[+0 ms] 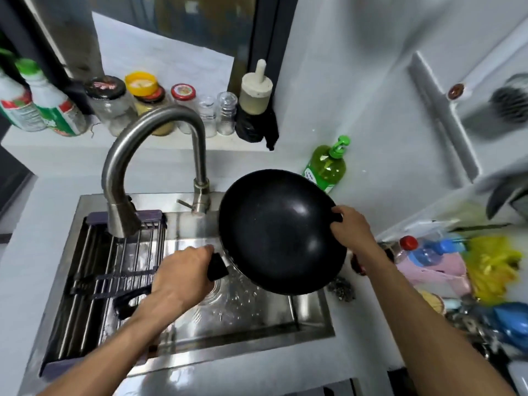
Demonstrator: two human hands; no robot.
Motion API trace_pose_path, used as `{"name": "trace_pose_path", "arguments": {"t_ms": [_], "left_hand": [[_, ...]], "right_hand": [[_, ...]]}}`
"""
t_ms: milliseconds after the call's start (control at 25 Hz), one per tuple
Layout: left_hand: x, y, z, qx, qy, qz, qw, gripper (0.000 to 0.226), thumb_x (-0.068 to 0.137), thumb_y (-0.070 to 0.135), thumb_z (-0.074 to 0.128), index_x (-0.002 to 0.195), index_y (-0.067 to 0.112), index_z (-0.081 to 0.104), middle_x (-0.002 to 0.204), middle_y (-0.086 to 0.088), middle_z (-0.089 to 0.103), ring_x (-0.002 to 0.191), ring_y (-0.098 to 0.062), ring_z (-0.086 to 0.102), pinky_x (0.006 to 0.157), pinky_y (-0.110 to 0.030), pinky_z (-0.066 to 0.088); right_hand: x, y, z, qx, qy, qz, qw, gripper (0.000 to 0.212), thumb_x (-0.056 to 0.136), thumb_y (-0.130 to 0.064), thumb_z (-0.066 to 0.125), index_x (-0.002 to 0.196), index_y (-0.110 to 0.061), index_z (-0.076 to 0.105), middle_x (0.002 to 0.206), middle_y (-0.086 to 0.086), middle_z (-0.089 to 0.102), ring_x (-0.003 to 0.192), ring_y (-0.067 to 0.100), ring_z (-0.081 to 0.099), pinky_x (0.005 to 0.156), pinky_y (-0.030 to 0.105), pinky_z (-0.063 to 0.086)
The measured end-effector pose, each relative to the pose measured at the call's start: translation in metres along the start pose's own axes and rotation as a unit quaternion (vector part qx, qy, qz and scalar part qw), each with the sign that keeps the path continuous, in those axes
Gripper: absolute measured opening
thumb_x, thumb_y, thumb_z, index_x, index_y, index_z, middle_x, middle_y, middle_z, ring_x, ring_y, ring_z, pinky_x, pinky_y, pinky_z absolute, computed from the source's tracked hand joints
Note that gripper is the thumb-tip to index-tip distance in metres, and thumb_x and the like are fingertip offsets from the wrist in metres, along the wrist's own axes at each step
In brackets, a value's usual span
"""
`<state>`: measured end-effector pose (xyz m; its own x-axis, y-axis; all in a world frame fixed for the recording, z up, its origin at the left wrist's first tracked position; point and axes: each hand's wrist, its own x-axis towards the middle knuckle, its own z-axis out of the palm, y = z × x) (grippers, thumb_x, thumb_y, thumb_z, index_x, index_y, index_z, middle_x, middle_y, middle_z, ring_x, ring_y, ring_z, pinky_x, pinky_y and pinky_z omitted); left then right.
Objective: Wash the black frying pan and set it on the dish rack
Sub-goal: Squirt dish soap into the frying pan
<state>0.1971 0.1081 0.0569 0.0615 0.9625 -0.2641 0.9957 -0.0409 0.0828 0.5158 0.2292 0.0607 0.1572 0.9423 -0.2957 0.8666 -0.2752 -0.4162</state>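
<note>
The black frying pan (278, 231) is held tilted over the right half of the steel sink (257, 324), its inside facing me. My left hand (183, 277) grips the pan's long black handle at the lower left of the bowl. My right hand (353, 228) holds the small black grip on the pan's right rim. The dish rack (105, 270), a dark frame with metal bars, lies across the left part of the sink. Water glistens on the sink floor under the pan.
A curved steel faucet (128, 172) arches over the rack. A green soap bottle (327, 165) stands behind the pan. Jars and bottles (123, 104) line the back ledge. A steel scrubber (341, 290) lies at the sink's right edge; bottles and bags (445, 258) crowd the right counter.
</note>
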Motion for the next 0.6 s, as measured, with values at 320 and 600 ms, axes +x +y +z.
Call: {"name": "trace_pose_path", "arguments": {"t_ms": [320,600], "left_hand": [[0.055,0.033,-0.060,0.016,0.030,-0.069,0.997,0.035,0.076,0.029,0.068,0.110,0.028,0.063,0.100,-0.002,0.070,0.092,-0.025,0.068,0.072,-0.033,0.051],[0.062,0.038,-0.101,0.058,0.058,-0.070,0.994,0.032,0.075,0.031,0.067,0.106,0.026,0.066,0.090,-0.005,0.069,0.086,-0.030,0.067,0.063,-0.033,0.044]], "right_hand": [[0.184,-0.053,-0.074,0.132,0.115,0.007,0.985,0.045,0.100,-0.027,0.046,0.133,0.001,0.055,0.137,0.023,0.056,0.127,0.037,0.052,0.102,0.036,0.040],[0.215,-0.035,-0.056,0.062,0.042,-0.088,0.993,0.052,0.104,-0.028,0.027,0.122,0.008,0.058,0.132,0.032,0.055,0.122,0.041,0.052,0.098,0.037,0.039]]}}
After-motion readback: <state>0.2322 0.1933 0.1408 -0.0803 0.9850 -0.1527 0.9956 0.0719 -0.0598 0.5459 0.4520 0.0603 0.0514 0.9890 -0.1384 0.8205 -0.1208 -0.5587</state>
